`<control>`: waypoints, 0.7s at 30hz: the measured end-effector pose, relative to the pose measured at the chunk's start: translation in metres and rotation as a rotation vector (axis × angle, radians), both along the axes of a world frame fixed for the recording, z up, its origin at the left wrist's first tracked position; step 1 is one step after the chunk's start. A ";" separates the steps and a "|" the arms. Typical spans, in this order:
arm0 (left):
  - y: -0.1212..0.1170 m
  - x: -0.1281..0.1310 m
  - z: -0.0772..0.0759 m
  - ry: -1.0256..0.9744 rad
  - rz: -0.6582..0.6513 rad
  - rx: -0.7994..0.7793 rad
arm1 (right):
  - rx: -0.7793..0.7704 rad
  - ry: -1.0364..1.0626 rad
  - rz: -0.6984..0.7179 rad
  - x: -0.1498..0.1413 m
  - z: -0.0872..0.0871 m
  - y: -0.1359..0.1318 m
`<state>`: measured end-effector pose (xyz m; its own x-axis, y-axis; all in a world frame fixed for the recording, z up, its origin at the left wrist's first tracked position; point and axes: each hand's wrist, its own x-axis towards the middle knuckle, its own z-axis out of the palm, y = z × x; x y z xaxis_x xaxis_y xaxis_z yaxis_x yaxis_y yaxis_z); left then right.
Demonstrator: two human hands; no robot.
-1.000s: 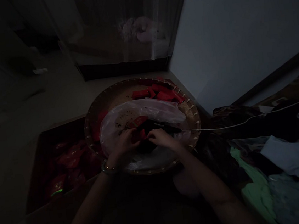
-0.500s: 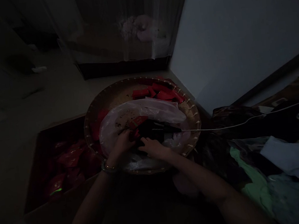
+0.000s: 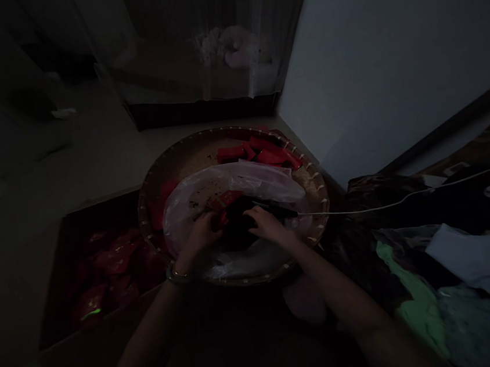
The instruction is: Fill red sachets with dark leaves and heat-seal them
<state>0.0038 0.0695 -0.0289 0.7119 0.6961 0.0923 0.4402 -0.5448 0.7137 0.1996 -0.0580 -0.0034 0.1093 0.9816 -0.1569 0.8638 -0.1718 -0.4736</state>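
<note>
A round woven bamboo tray (image 3: 172,160) lies in front of me with a sheet of clear plastic (image 3: 271,182) spread over part of it. My left hand (image 3: 204,231), with bracelets at the wrist, is closed on the near end of a red packet (image 3: 228,197). A black tool (image 3: 278,209) with a white cord (image 3: 362,211) lies to the right of that packet. My right hand (image 3: 269,225) has its fingers bent around the near side of the tool. Dim light hides the fingertips and the dark patch between my hands.
Several red packets (image 3: 268,152) lie at the tray's far right. A cardboard box (image 3: 98,333) of shiny red packages (image 3: 119,258) stands at left. Piled clothes and bags (image 3: 475,252) fill the right side, beside a pale panel (image 3: 390,63). Behind the tray stands a plastic-covered cabinet (image 3: 199,83).
My right hand has moved right and slightly away from me, from beside my left hand onto the black tool. My left hand stays nearly in place at the red packet.
</note>
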 end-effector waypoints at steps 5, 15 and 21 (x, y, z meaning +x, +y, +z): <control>-0.001 -0.001 0.001 0.006 0.063 0.031 | -0.137 -0.017 -0.013 -0.007 -0.014 -0.008; 0.003 -0.003 -0.006 -0.052 0.104 0.026 | 0.020 -0.009 0.042 -0.016 -0.016 0.015; 0.002 -0.003 -0.006 -0.037 0.065 0.031 | 0.028 -0.037 0.117 -0.023 -0.012 0.013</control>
<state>0.0010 0.0716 -0.0345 0.6614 0.7369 0.1397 0.4487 -0.5380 0.7136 0.1768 -0.0445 -0.0151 -0.0015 0.9918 -0.1276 0.8941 -0.0558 -0.4444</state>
